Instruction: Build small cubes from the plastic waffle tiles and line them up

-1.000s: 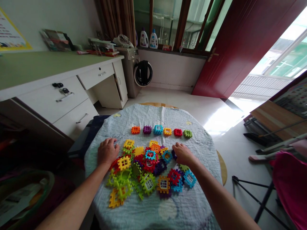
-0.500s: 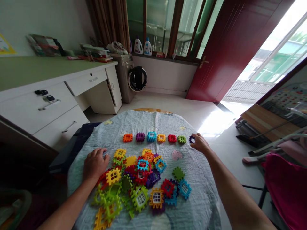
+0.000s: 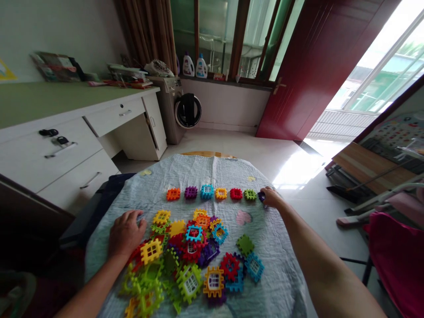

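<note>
Beyond the pile, several square plastic building blocks form a row: orange [image 3: 173, 194], purple [image 3: 191, 192], light blue [image 3: 207, 191], yellow [image 3: 221, 193], red [image 3: 236, 193] and green [image 3: 250, 194]. At the row's right end my right hand [image 3: 270, 197] pinches a dark purple block [image 3: 261, 196], partly covered by the fingers, close beside the green one. My left hand [image 3: 126, 232] rests palm down on the cloth, fingers loosely apart, left of a heap of interlocking plastic pieces [image 3: 190, 280]. A yellow window piece [image 3: 151, 251] lies close to its wrist.
A pale blue cloth [image 3: 228, 165] covers the round table. A white cabinet with drawers [image 3: 71, 145] stands at the left and a washing machine [image 3: 170, 106] behind it. A red door [image 3: 318, 66] is at the back right; a pink chair [image 3: 394, 260] stands to the right.
My right hand has moved the dark purple block slightly left, nearer the green block. The left hand stays on the cloth, and the whole view has shifted a little.
</note>
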`<state>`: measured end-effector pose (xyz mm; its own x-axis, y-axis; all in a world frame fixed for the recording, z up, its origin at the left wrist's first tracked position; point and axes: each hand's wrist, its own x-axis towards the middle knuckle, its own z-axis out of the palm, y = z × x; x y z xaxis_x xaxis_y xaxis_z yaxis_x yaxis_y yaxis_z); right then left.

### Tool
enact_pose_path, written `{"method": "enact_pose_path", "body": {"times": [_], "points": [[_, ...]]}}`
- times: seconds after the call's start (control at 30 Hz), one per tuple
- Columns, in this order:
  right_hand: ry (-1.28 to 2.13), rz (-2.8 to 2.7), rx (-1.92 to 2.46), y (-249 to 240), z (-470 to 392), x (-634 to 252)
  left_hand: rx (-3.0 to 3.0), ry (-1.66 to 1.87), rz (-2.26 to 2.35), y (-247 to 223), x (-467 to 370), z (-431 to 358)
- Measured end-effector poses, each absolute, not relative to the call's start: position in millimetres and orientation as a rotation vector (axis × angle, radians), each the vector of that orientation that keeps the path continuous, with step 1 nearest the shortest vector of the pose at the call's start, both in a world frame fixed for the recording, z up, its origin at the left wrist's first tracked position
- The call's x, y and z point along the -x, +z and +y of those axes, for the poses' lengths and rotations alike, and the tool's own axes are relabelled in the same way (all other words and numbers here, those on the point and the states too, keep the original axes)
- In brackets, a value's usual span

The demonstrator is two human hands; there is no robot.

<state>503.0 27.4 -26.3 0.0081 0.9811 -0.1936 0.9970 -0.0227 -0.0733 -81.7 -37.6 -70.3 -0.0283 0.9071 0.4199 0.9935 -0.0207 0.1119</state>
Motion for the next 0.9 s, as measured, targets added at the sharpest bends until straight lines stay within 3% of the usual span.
{"method": "enact_pose_path", "body": {"times": [0.57, 0.9], "points": [[-0.283, 2.232, -2.19, -32.9, 26.3, -503.4, 1.992, -0.596, -2.029, -75.8, 82.8, -36.3], [-0.154, 2.218, -2.532, -35.3, -7.1, -500.0, 1.989, -0.612, -2.047, -73.5, 81.2, -37.3]]}}
